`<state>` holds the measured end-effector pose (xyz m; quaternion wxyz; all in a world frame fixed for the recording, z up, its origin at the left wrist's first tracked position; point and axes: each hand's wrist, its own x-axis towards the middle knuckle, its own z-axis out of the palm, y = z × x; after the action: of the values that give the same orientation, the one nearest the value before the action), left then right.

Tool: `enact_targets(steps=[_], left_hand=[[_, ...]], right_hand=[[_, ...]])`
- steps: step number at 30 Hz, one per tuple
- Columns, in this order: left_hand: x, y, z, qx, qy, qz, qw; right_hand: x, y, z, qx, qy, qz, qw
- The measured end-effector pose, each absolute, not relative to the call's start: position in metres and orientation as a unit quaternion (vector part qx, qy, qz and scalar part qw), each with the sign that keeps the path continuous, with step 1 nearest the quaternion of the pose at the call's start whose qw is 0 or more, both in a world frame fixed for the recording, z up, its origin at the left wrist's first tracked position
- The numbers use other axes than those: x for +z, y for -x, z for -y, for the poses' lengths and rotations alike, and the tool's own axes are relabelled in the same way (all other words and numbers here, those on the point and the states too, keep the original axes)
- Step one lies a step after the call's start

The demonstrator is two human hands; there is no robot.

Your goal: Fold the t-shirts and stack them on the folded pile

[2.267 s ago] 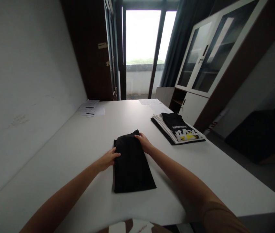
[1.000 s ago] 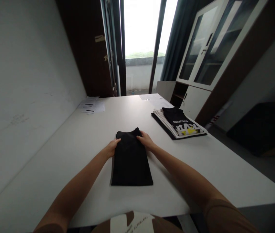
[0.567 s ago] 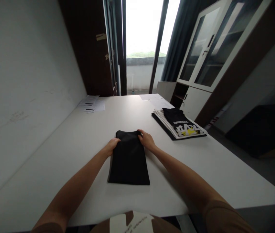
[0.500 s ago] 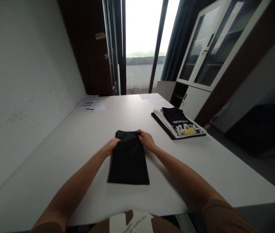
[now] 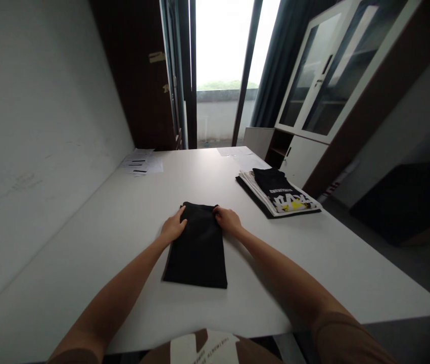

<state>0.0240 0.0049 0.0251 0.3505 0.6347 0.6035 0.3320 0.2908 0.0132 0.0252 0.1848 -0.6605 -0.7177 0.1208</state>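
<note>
A folded black garment (image 5: 197, 246) lies flat on the white table (image 5: 131, 222) in front of me. My left hand (image 5: 173, 227) rests on its far left corner, fingers curled over the edge. At the far right corner sits my right hand (image 5: 228, 220), its fingers pinched on the cloth. Both forearms reach in from the bottom of the view.
A stack of folded shirts (image 5: 277, 196), the top one black with white and yellow print, lies at the table's right side. Papers (image 5: 141, 164) sit at the far left by the wall, more sheets (image 5: 233, 151) at the far edge. A glass-door cabinet (image 5: 324, 86) stands to the right.
The garment has turned slightly, its near end swinging left, and its far edge has been squared flat. Both hands stayed on the far corners.
</note>
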Motion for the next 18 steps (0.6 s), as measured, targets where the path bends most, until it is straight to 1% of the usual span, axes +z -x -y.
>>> enact_targets(steps=[2,5,11,18], left_hand=[[0.023,-0.024,-0.003,0.329,-0.639,-0.601,0.350],[0.022,-0.026,0.000,0.293,-0.665,-0.606,0.324],[0.031,-0.033,0.006,0.272,-0.690,-0.600,0.300],[0.033,-0.030,0.007,0.242,-0.698,-0.601,0.304]], right_hand=[[0.023,-0.292,-0.014,0.115,0.655,0.723,0.189],[0.019,-0.295,-0.018,0.115,0.649,0.725,0.201],[0.016,-0.300,-0.024,0.138,0.632,0.722,0.245],[0.014,-0.301,-0.025,0.129,0.623,0.730,0.248]])
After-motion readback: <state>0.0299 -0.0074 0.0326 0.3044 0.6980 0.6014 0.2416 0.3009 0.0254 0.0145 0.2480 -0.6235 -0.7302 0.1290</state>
